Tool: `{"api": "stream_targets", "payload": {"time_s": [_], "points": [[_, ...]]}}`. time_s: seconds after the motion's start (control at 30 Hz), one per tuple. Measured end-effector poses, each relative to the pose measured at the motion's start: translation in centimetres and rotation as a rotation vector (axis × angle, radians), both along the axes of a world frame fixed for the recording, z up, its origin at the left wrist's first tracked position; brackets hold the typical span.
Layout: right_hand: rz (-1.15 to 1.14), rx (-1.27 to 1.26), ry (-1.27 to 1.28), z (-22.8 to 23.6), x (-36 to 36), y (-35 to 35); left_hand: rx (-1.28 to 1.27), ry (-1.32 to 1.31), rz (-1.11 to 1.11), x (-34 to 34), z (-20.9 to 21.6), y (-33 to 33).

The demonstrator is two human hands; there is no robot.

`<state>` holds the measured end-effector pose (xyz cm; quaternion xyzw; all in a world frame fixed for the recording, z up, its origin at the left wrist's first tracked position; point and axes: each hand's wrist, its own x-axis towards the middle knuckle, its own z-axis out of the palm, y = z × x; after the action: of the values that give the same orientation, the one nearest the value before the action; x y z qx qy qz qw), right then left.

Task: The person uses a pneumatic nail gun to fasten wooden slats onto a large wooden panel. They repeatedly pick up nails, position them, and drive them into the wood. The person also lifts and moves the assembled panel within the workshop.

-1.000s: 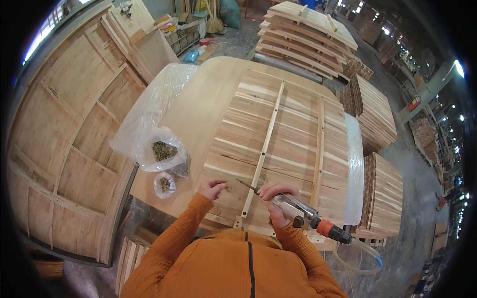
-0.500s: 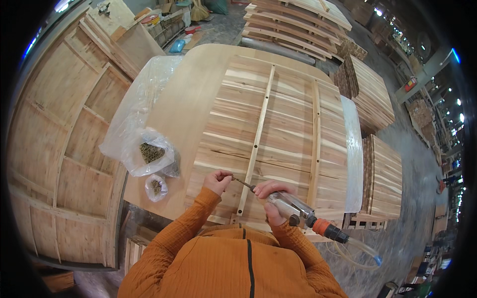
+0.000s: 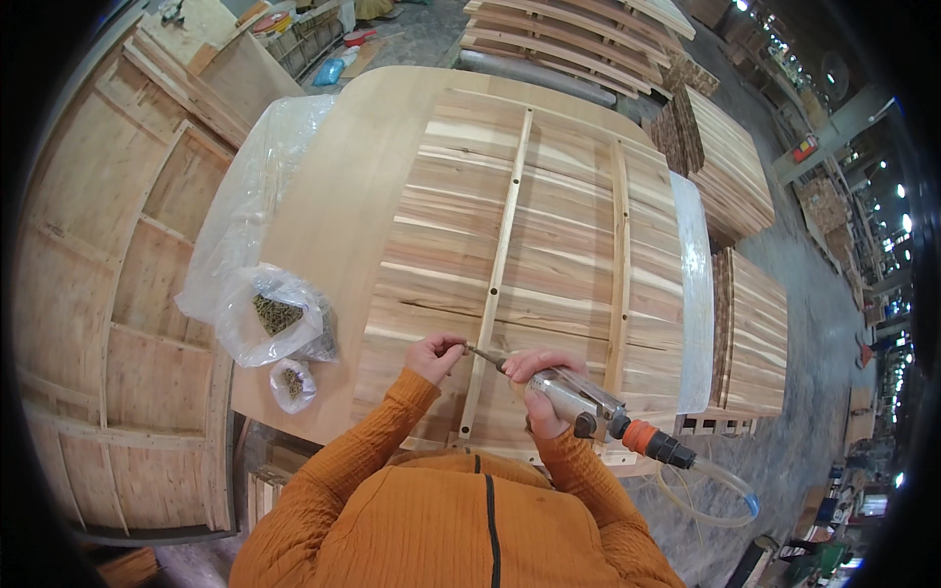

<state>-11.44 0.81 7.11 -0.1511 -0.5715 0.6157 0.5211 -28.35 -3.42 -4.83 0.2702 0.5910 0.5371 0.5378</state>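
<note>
My right hand (image 3: pixel 545 380) is wrapped round a silver air screwdriver (image 3: pixel 586 404) with an orange collar. Its long thin bit (image 3: pixel 487 357) points left. At the bit's tip, the fingers of my left hand (image 3: pixel 431 359) pinch a small screw-like piece, mostly hidden by the fingertips. Both hands are above the near part of a slatted wood panel (image 3: pixel 559 250). A narrow batten (image 3: pixel 498 260) with dark holes runs along the panel, passing under the bit. A second batten (image 3: pixel 619 255) lies to its right.
Left of the panel, a clear plastic bag (image 3: pixel 240 323) and a smaller bag (image 3: pixel 294 400) hold small brownish-yellow pieces. A clear hose (image 3: pixel 727 480) trails from the screwdriver. A framed wooden panel (image 3: pixel 74 323) stands at left; stacked boards (image 3: pixel 760 333) are at right.
The view has shifted slightly, so the panel and bags appear a little lower left or higher. My hands keep the same hold, with the bit's tip at my left fingers.
</note>
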Motion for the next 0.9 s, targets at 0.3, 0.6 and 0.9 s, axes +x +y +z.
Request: {"api": "stream_targets", "payload": {"time_s": [0.3,0.6,0.9], "points": [[-0.166,-0.022,-0.198,-0.7,-2.6,7.5,0.050,-0.144,-0.255,-1.0,-0.6,8.3],[-0.156,-0.074,-0.282,-3.3,-5.4,12.4,0.026,0.011,-0.281,-1.1,-3.5,10.6],[-0.148,-0.060,-0.345,-2.7,-6.9,14.0,0.111,0.235,-0.287,-2.3,-6.4,15.8]]}}
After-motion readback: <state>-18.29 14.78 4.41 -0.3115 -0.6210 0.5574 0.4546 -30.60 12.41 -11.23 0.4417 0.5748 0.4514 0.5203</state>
